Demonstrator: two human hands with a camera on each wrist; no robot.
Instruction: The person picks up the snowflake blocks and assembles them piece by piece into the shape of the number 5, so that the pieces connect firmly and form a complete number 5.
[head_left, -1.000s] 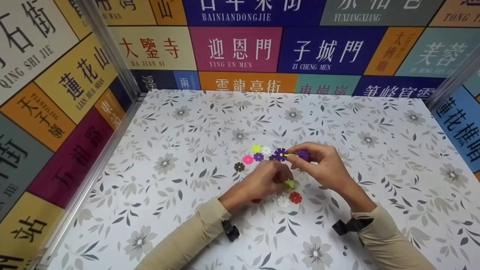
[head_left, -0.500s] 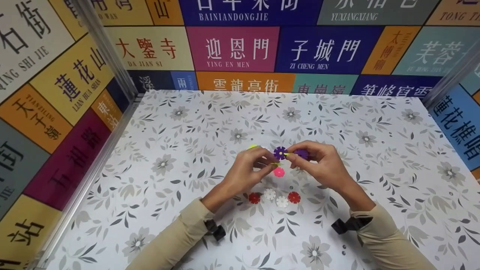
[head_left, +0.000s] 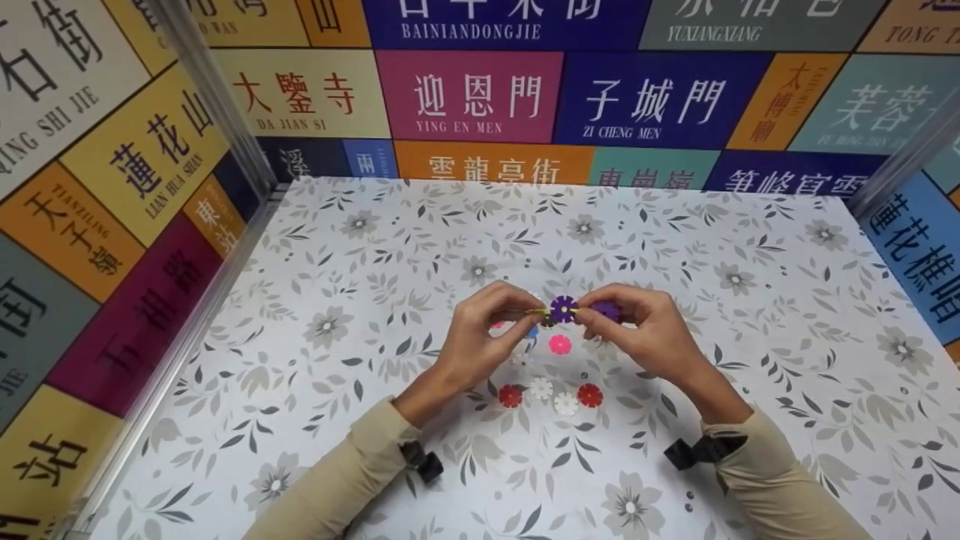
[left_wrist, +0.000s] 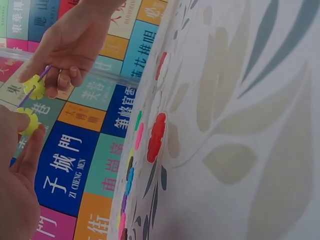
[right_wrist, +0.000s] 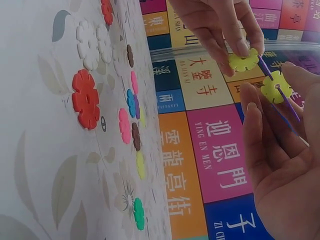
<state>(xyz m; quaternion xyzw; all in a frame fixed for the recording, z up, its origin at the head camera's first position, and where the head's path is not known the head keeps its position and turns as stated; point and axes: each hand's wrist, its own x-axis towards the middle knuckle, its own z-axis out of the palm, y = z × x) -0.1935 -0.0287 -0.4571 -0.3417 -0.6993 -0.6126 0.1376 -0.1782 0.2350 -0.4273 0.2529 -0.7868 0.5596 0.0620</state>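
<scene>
My left hand (head_left: 472, 337) pinches a yellow notched snowflake disc (right_wrist: 243, 60) between thumb and fingers. Opposite it, my right hand (head_left: 641, 322) holds a second yellow disc (right_wrist: 276, 87), slotted into purple discs. One purple disc (head_left: 562, 309) stands between the two hands, facing the head camera. Another purple disc (head_left: 607, 308) shows behind the right fingers. The left yellow disc's edge meets the left side of the middle purple disc. Both hands hold the pieces raised above the table, as the wrist views show.
On the patterned tabletop (head_left: 337, 420) lie red (head_left: 511, 396), white (head_left: 541, 388) and pink (head_left: 559, 344) discs. Blue, brown, yellow and green (right_wrist: 139, 214) ones lie farther back, partly hidden by my left hand in the head view. Sign-covered panels stand behind and at the sides.
My left hand has lifted a yellow disc from near the front discs and carried it up to the purple disc. My right hand has stayed nearly still with its joined discs.
</scene>
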